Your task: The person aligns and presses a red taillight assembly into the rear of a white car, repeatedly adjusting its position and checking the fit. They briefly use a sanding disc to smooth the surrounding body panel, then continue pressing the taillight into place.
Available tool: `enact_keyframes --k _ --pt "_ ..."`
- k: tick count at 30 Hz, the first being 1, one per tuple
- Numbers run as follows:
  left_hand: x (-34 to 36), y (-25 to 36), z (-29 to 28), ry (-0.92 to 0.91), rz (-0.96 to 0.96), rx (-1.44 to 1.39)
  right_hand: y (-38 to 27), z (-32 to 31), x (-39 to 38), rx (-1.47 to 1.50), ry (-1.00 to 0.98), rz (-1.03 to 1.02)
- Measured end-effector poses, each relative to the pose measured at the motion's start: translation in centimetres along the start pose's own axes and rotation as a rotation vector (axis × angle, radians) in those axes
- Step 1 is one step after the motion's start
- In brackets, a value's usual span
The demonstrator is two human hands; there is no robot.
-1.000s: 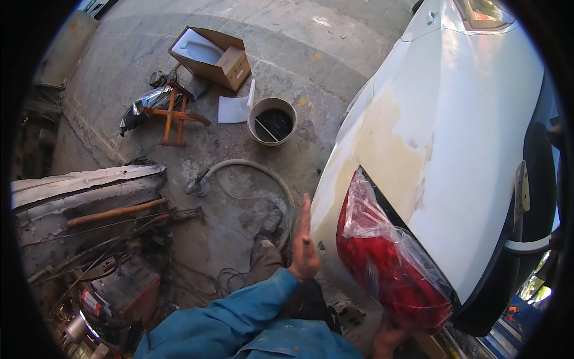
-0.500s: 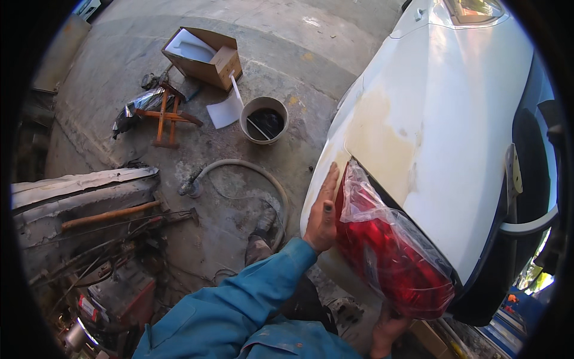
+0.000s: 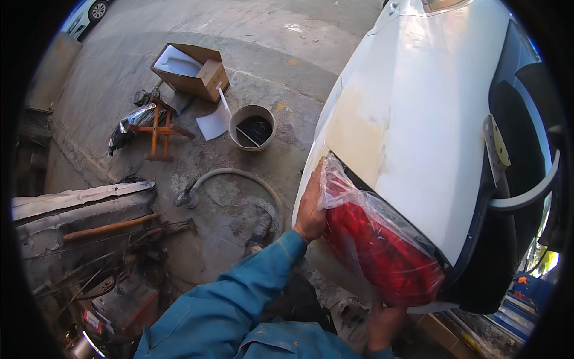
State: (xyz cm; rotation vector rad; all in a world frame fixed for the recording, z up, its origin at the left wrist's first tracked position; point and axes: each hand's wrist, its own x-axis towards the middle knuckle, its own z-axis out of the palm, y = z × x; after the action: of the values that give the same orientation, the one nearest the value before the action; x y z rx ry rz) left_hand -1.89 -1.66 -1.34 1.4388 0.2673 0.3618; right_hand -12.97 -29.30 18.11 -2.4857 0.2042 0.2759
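Concrete floor (image 3: pixel 269 54) is spreading under everything. White car (image 3: pixel 418 107) is filling the right side, a tan patch (image 3: pixel 356 128) showing on its paint just beyond the lamp. Another light-coloured car (image 3: pixel 82 21) is sitting far left, partly cut off. Battered body panel (image 3: pixel 84 203) is lying near left, a wooden handle resting along it.

Red tail lamp (image 3: pixel 382 257) is sitting at the car's near corner, right of my body, clear film wrapping it loosely and bunching at its far end; a dark strip is running along its right edge. Can't tell how fully it's seated.

Cardboard box (image 3: pixel 197 69) is standing open far left, white foam showing inside. Grey hose (image 3: pixel 254 178) is curving over the floor left of the car. Orange-brown wooden stool (image 3: pixel 160 128) is standing near the box. Bucket (image 3: pixel 252 127) is holding something dark plus a pale stick; a bent white sheet (image 3: pixel 215 122) is lying just left of it.

My left hand (image 3: pixel 310 209) is pressing along the lamp's left edge, fingers extending fairly straight, not gripping. My right hand (image 3: pixel 384 324) is touching the lamp's near end from below; its fingers are mostly hiding, so I can't tell how tightly they're closing.
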Motion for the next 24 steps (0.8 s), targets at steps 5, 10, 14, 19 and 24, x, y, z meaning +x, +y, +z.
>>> enact_keyframes --k 5,10,14,19,24 --pt "1.7 3.4 -0.9 0.012 0.05 0.14 1.4 1.4 0.9 0.139 0.188 -0.21" --pt "-1.6 13.1 1.3 0.151 0.337 0.311 1.4 1.0 0.2 0.215 0.174 -0.154" --pt "-2.9 17.0 4.5 0.007 0.454 0.465 2.5 1.4 -0.4 0.266 0.237 -0.242" --pt "-1.9 16.7 6.5 -0.015 0.5 0.423 4.5 2.0 0.2 0.028 0.305 -0.418" --pt "-2.0 17.1 6.8 -0.008 0.499 0.459 4.0 1.2 0.5 0.046 0.292 -0.372"
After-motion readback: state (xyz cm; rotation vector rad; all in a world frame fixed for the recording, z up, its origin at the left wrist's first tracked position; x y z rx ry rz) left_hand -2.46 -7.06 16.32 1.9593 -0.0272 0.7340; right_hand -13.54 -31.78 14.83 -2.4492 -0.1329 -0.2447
